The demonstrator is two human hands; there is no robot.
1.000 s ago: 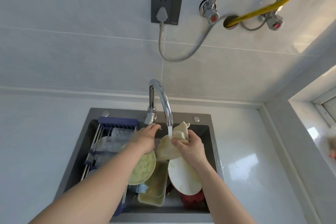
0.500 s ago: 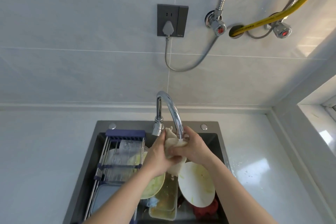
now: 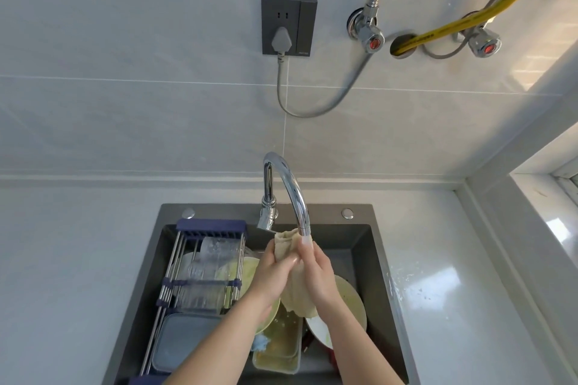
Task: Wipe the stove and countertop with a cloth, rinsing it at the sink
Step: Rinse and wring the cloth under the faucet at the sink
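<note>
The dark, square sink (image 3: 372,247) lies under both hands, full of dirty round plates (image 3: 350,294). The left hand (image 3: 269,275) and right hand (image 3: 319,278) now both squeeze the soft, wrinkly cloth (image 3: 286,244) between them. The cloth has moved up to the shiny bent tap (image 3: 291,184), just above each grip.

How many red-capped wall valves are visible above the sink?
2. One red-capped valve sits right of the wall socket, under the braided metal hose. The other valve is farther right, just below the yellow hose. More could lie beyond the frame edge.
</note>
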